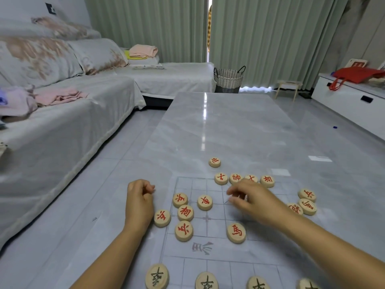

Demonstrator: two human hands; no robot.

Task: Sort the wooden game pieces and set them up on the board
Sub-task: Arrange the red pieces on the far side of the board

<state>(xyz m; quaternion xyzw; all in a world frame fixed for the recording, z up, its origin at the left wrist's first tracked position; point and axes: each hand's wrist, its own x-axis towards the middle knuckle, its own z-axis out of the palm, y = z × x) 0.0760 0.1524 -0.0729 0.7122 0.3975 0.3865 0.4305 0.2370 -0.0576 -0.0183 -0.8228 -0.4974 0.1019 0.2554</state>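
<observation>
A clear plastic board [216, 249] printed with grey grid lines lies on the glossy table. Round wooden pieces with red characters are scattered over its far half; several stand in a row along the far edge [221, 178]. Others lie loose at left [185, 212], middle [205, 202] and right [307, 206]. One red piece [214, 162] sits beyond the board. Pieces with black characters [157, 276] line the near edge. My left hand [139, 202] rests curled beside the board's left edge, holding nothing I can see. My right hand [249, 200] hovers blurred over the board below the far row, fingers curled.
The grey marble-look table [229, 130] stretches far ahead. A covered sofa [62, 105] with folded clothes runs along the left. A woven basket [229, 80], a small stool [288, 88] and a white cabinet [350, 103] with a red bag stand beyond.
</observation>
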